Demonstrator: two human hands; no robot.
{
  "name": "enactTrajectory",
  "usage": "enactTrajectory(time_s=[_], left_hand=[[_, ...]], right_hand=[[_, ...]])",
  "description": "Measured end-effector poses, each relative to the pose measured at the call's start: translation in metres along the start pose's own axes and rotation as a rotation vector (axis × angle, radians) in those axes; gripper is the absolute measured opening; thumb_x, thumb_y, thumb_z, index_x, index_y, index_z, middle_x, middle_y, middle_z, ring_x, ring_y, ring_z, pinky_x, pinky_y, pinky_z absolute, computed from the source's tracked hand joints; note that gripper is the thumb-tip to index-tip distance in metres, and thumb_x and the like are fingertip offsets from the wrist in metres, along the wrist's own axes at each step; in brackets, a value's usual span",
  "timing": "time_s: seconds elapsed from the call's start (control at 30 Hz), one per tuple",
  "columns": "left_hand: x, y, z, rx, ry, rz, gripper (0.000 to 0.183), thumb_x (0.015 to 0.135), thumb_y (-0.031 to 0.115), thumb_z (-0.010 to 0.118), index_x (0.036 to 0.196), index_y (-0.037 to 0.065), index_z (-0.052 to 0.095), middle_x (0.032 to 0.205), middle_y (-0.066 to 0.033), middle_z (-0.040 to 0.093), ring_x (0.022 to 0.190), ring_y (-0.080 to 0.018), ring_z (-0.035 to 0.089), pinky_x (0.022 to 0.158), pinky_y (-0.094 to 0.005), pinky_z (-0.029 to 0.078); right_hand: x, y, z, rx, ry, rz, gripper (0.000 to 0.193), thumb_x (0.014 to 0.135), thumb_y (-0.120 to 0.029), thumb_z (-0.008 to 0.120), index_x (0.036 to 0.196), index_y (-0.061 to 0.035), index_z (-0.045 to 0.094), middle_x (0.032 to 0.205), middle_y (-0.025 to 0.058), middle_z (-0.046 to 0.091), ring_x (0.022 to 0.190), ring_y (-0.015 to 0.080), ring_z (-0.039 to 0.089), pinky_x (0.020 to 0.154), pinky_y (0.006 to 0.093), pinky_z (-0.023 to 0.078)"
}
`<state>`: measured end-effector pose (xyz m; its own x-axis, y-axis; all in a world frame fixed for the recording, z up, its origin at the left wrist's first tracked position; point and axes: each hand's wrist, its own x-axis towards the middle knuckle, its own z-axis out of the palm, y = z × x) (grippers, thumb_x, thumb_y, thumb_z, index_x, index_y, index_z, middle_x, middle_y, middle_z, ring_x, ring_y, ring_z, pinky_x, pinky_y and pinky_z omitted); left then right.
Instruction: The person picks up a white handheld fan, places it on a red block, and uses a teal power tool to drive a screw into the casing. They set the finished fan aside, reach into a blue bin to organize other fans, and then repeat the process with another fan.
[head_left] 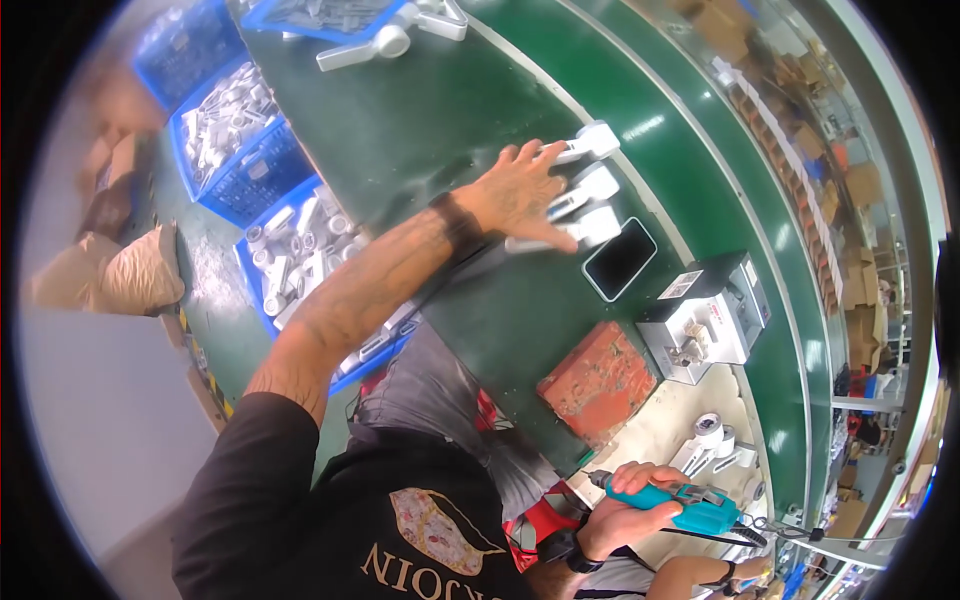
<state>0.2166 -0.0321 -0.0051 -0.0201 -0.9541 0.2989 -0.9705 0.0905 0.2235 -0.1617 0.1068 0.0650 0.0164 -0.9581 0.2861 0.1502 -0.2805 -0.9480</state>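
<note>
My left hand (515,195) reaches across the green table with its fingers spread over a row of white plastic parts with handles. Its thumb lies against the nearest white part (598,226); another white part (597,140) is at the fingertips on the far side. Whether the fingers grip any of them is not plain. In my right hand (620,515), at the lower right, is a teal electric screwdriver (700,510), its dark tip pointing left and a coiled cord at its back end. The fingers wrap round its body.
A smartphone (620,260) lies beside the white parts, near an open box (700,335) and a worn red block (598,382). Blue crates (255,175) of white parts stand at left. Beyond runs a green conveyor (690,150). Another person's arm (690,578) shows at lower right.
</note>
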Motion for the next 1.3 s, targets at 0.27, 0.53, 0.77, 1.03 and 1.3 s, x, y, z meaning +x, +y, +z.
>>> enactTrajectory(time_s=[0.27,0.53,0.77,1.03,1.3], left_hand=[[-0.024,-0.016,-0.002,-0.021,0.066,-0.138,0.063,0.087,0.050,0.063,0.122,-0.002,0.062,0.137,-0.0185,0.048,0.120,-0.0369,0.053,0.104,-0.0448,0.047],[-0.193,-0.015,-0.039,-0.129,0.427,-0.365,0.053,0.077,0.033,0.081,0.114,0.001,0.060,0.134,-0.0231,0.053,0.115,-0.0405,0.058,0.098,-0.0462,0.052],[-0.387,-0.036,0.015,-0.027,0.384,-0.793,0.068,0.077,0.033,0.085,0.133,0.010,0.055,0.155,-0.0218,0.040,0.135,-0.0417,0.048,0.110,-0.0505,0.042],[-0.503,-0.136,0.170,0.099,0.224,-1.296,0.092,0.084,0.068,0.067,0.150,0.009,0.042,0.156,-0.0325,0.029,0.146,-0.0477,0.026,0.120,-0.0614,0.019],[-0.384,-0.154,0.262,-0.146,0.105,-1.382,0.108,0.083,0.085,0.049,0.157,0.007,0.034,0.161,-0.0280,0.022,0.150,-0.0485,0.018,0.116,-0.0745,0.004]], right_hand=[[-0.001,0.007,0.010,0.028,-0.078,0.030,0.059,0.098,-0.064,0.053,0.103,-0.0053,0.052,0.066,0.0030,0.045,0.058,0.0136,0.044,0.055,0.0281,0.037],[0.001,0.010,0.006,0.071,0.009,0.098,0.057,0.105,-0.062,0.039,0.109,-0.0077,0.057,0.068,0.0002,0.044,0.063,0.0110,0.040,0.062,0.0269,0.035],[0.011,-0.005,0.060,-0.034,-0.046,0.166,0.054,0.099,-0.064,0.050,0.094,-0.0102,0.056,0.069,0.0012,0.048,0.065,0.0157,0.046,0.063,0.0291,0.039],[0.046,-0.002,0.052,-0.146,-0.376,0.229,0.053,0.098,-0.063,0.053,0.091,-0.0109,0.057,0.069,0.0004,0.046,0.066,0.0162,0.046,0.065,0.0296,0.039],[0.012,-0.012,0.137,-0.418,0.050,0.132,0.047,0.097,-0.058,0.056,0.089,-0.0116,0.057,0.074,-0.0012,0.047,0.067,0.0161,0.046,0.064,0.0297,0.039]])
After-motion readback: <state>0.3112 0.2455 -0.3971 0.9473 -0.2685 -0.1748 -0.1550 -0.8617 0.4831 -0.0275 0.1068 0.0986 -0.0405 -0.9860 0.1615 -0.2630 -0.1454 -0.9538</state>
